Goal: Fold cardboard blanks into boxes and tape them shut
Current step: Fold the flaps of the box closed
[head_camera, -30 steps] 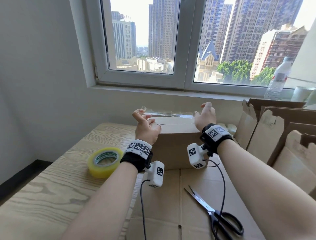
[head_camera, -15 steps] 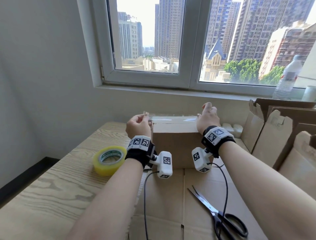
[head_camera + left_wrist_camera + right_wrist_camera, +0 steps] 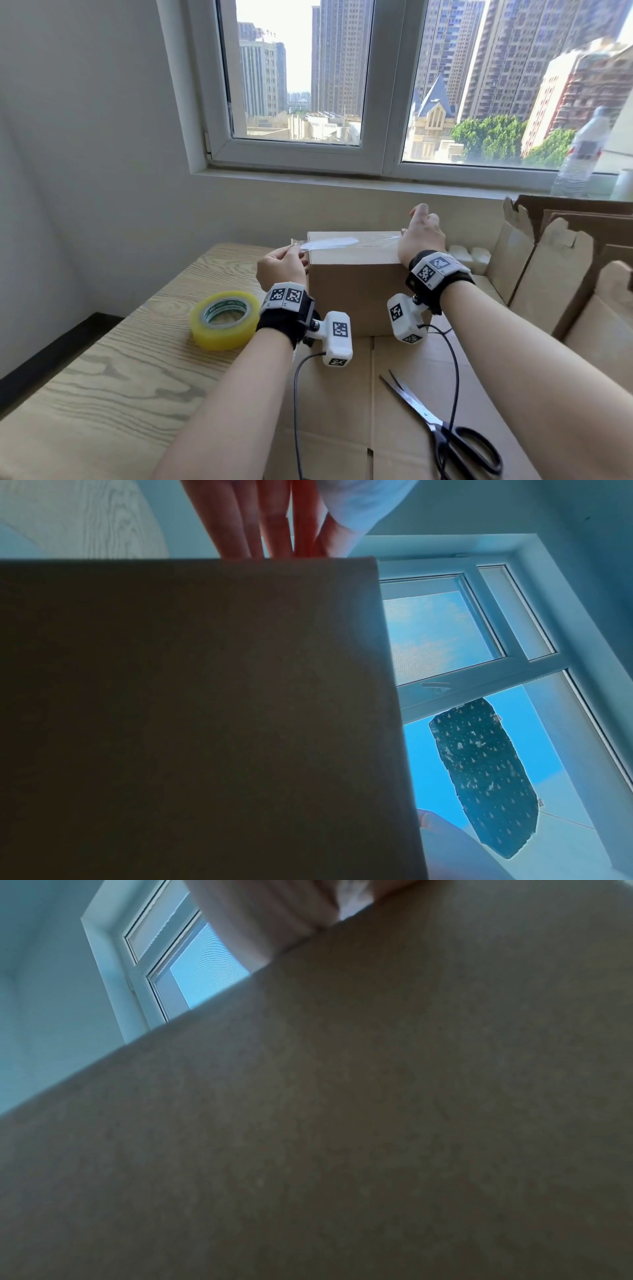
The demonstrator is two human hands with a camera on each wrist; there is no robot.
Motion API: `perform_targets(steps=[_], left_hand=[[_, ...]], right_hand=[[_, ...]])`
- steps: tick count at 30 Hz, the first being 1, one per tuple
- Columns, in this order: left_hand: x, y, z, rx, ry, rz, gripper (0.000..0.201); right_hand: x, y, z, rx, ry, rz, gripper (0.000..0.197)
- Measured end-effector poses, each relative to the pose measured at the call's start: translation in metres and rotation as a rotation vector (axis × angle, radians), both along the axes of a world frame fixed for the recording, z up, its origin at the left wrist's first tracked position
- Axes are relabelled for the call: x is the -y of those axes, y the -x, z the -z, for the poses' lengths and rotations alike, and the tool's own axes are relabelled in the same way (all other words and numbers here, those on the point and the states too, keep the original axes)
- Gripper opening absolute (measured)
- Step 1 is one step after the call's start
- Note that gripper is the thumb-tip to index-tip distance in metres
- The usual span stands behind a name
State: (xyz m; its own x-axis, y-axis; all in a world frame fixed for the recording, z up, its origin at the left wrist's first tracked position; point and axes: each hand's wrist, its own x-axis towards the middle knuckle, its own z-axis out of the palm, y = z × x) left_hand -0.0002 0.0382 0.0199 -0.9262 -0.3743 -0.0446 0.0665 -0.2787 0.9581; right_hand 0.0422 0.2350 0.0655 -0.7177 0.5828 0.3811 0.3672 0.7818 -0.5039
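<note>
Our left hand (image 3: 281, 269) pinches the clear tape strip (image 3: 329, 244); our right hand (image 3: 419, 236) presses its far end onto the cardboard box (image 3: 356, 284), that grip's fingers hidden.

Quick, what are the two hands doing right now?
Left hand: pinching the strip of clear tape.
Right hand: at the tape's other end on the box; grip cannot be told.

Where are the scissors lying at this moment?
In the head view, the scissors lie at lower right on the flat cardboard, in front of the box, beside the right forearm.
</note>
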Motion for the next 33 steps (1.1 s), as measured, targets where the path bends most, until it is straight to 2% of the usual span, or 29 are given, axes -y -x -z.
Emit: perform_targets(steps=[9,12,18,21,23,26,29,30,33], left_hand=[[-0.002,0.004,0.018,0.099,0.136,0.07,0.018],[-0.005,0.005,0.019,0.112,0.094,0.095,0.005],[-0.004,0.011,0.017,0.232,-0.028,0.213,0.034],[-0.008,0.011,0.013,0.178,-0.009,0.272,0.038],[-0.008,0.009,0.005,0.05,0.18,0.246,0.045],[-0.006,0.006,-0.011,-0.131,0.453,0.268,0.043],[-0.013,0.007,-0.023,-0.073,0.737,0.457,0.042],[-0.018,0.007,-0.024,-0.043,0.896,0.505,0.044],[-0.02,0.005,-0.027,0.053,1.26,0.553,0.056]], right_hand=[[0.001,-0.002,0.0,-0.008,0.003,-0.006,0.033],[0.002,-0.002,0.0,-0.003,0.004,-0.002,0.035],[0.002,-0.003,0.0,0.005,0.015,-0.003,0.035],[0.002,-0.003,0.0,0.004,0.006,0.001,0.035],[0.002,-0.003,0.0,0.006,0.007,0.001,0.035],[0.002,-0.003,0.0,0.009,0.009,0.003,0.036],[0.002,-0.002,0.001,0.001,0.005,0.012,0.035],[0.002,-0.001,0.001,-0.004,0.006,0.015,0.034],[0.0,0.0,0.002,-0.033,0.034,0.02,0.034]])
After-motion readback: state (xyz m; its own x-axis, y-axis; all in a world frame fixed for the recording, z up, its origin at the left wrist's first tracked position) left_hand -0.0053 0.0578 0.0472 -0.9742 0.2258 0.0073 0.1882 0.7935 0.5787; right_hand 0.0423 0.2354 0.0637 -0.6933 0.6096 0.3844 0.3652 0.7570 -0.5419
